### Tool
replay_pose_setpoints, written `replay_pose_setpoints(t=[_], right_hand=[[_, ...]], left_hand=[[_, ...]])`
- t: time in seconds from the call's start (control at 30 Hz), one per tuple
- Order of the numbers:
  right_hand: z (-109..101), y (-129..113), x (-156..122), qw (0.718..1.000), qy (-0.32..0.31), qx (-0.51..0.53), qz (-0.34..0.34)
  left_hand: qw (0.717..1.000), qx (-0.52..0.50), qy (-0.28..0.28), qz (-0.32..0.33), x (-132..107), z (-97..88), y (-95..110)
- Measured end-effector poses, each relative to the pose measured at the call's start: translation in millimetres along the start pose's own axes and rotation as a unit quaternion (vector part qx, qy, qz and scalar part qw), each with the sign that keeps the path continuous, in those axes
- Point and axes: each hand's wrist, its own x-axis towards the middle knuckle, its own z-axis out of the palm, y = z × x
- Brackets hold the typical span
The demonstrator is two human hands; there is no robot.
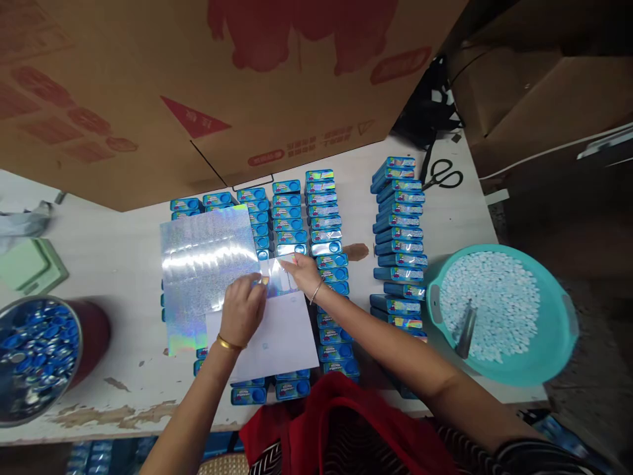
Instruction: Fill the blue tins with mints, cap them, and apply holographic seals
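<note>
My left hand (241, 310) rests with fingers curled and pinched on a white backing sheet (281, 333), at the edge of a shiny holographic sticker sheet (208, 267). My right hand (301, 269) pinches a small holographic sticker (279, 277) at the top of the white sheet. Both sheets lie over rows of small blue boxes (321, 218) with holographic labels. A separate column of the same blue boxes (399, 231) stands to the right.
A teal basin (554, 356) of small white tablets with a metal scoop stands at the right. A metal bowl (34, 353) of blue caps sits at the left. A big cardboard box (198, 86) stands behind; scissors (445, 175) lie far right.
</note>
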Motion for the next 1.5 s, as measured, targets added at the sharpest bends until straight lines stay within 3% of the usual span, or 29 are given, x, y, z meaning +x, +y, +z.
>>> replay_pose_setpoints(t=[0.1, 0.27, 0.43, 0.53, 0.6, 0.77, 0.87, 0.93, 1.07, 1.13, 1.2, 1.3, 1.5], right_hand=[[-2, 1, 5, 1.0, 0.011, -0.003, 0.001], [1, 0, 2, 1.0, -0.023, -0.006, -0.015], [4, -3, -2, 0.998, -0.023, -0.028, -0.051], [3, -5, -2, 0.999, -0.013, -0.026, -0.041], [2, -6, -3, 0.999, -0.014, -0.026, -0.028], [3, -7, -5, 0.999, -0.019, -0.026, -0.011], [3, -5, -4, 1.0, -0.016, -0.017, -0.004], [2, -3, -4, 1.0, -0.018, -0.01, 0.002], [2, 0, -3, 1.0, -0.015, -0.01, 0.005], [3, 0, -2, 1.0, -0.014, -0.011, 0.002], [4, 0, -1, 1.0, -0.011, -0.018, -0.004], [5, 1, 0, 1.0, -0.007, -0.028, -0.005], [5, 8, 2, 0.999, -0.005, -0.033, -0.01]], left_hand=[[0.997, -0.083, -0.002, -0.004, -10, -21.6, 13], [0.968, -0.183, 0.11, -0.136, 4, -35.9, 2], [0.977, -0.176, 0.062, -0.103, 33, -32.1, -25], [0.963, -0.228, 0.043, -0.137, 40, -35.7, -28], [0.934, -0.302, 0.018, -0.19, 40, -37.6, -27], [0.812, -0.483, -0.033, -0.325, 42, -29.0, -32], [0.785, -0.496, -0.031, -0.368, 42, -17.2, -38], [0.809, -0.467, -0.023, -0.355, 41, -9.9, -42], [0.937, -0.262, -0.029, -0.227, 35, -1.5, -42], [0.978, -0.129, -0.051, -0.154, 33, 0.3, -39], [0.992, -0.038, -0.064, -0.104, 31, 2.2, -36], [0.996, 0.014, -0.059, -0.066, 27, 6.9, -35], [0.998, -0.037, -0.013, -0.055, 5, 6.3, -25]])
